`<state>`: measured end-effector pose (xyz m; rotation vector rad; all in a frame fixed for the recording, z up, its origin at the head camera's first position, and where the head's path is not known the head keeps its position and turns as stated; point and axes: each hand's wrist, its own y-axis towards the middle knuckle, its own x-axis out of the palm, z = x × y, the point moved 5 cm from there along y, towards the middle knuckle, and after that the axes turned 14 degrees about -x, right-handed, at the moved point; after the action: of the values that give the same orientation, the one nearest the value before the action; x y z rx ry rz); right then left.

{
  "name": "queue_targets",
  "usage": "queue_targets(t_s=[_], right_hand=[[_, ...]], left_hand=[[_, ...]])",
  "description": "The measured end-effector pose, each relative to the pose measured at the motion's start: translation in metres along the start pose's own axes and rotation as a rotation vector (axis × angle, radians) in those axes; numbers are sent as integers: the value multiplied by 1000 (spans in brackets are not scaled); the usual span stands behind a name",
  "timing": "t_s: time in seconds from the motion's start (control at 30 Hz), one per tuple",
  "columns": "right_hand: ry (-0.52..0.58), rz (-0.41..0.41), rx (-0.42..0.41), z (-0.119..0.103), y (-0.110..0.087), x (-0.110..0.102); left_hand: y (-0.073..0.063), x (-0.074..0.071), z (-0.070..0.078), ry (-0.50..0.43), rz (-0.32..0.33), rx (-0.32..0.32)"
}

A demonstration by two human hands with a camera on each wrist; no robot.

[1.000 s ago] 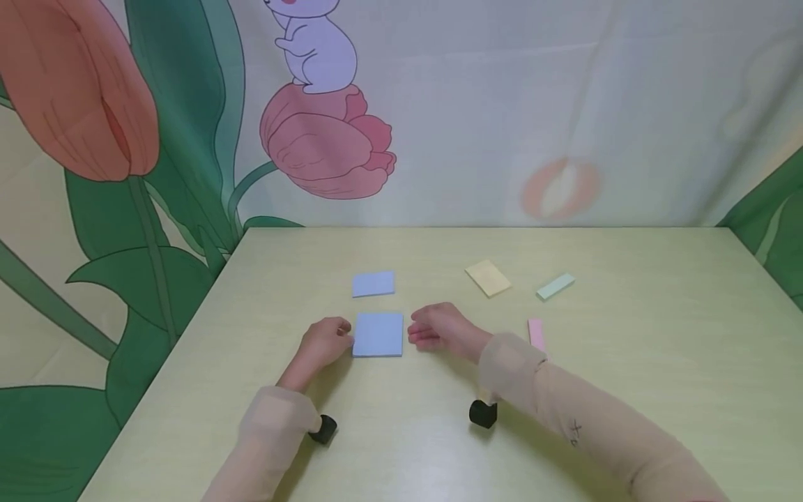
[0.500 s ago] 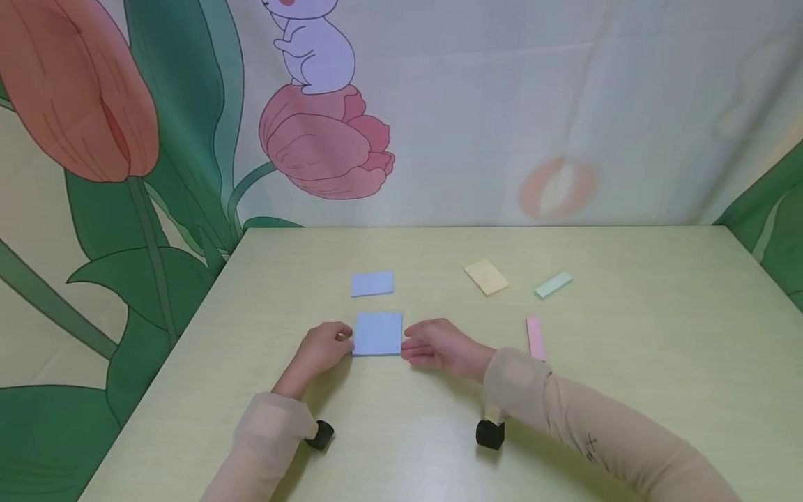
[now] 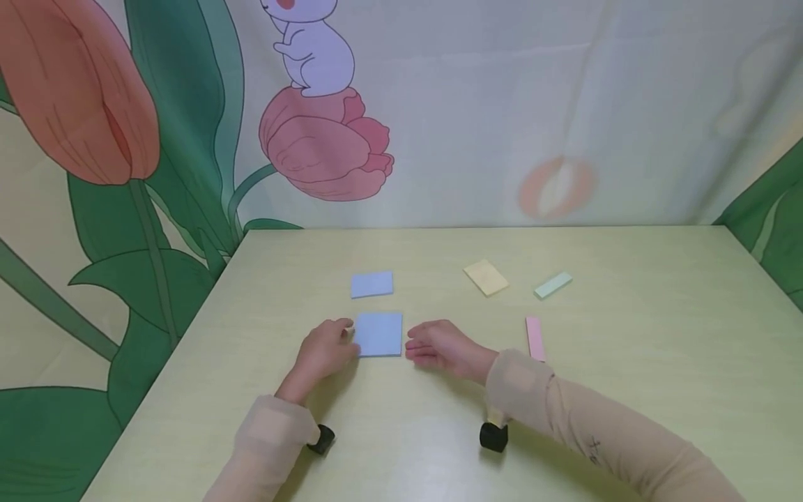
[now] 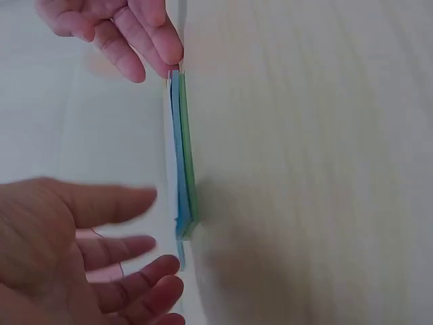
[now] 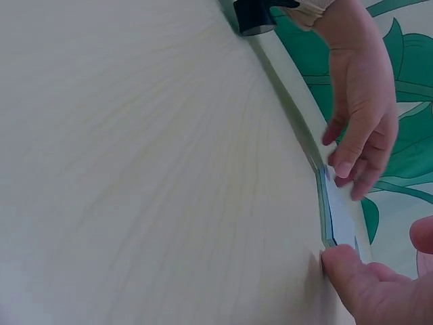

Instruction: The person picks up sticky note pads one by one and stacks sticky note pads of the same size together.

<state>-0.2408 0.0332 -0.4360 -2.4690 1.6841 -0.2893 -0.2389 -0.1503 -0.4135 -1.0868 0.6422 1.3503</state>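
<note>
Fingers of the left hand spread loosely at the left edge of the blue square pad on the surface; the right hand extends its fingers just beside the pad's right edge. Contact is unclear. Behind the pad lies a blue rectangle.

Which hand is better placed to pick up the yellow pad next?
Probably the right hand: it is nearer the yellow pad, while the left hand is left of the square blue pad.
</note>
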Motion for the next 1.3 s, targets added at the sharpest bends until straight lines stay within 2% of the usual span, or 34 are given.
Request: queue_targets(t_s=[0.13,0.2,0.3,0.43,0.5,0.57,0.7,0.8,1.03,1.3], right_hand=[[-128,11,-58,-4,-2,-4],[-225,-21,-113,-7,-3,-4],[-460,-133,-226,-12,-6,0],[-813,-324,-430,-18,-14,15],[-919,-407,-514,-19,-19,25],[-997,-475,-570,-18,-22,33],[-1079,-576,-616,-15,-24,46],[-1116,-615,-633,-14,-25,52],[-1182,-646,-686,-14,-25,60],[-1190,-661,-736,-16,-22,65]], left_hand=[[-4,2,17,101,-25,119],[-4,5,25,138,-53,177],[0,7,33,163,-101,236],[10,6,39,102,-192,280],[17,4,40,52,-217,269],[23,2,42,20,-201,258],[35,-2,44,58,-85,228],[43,-1,43,89,-22,197],[53,4,36,72,-1,129],[55,6,33,50,16,114]])
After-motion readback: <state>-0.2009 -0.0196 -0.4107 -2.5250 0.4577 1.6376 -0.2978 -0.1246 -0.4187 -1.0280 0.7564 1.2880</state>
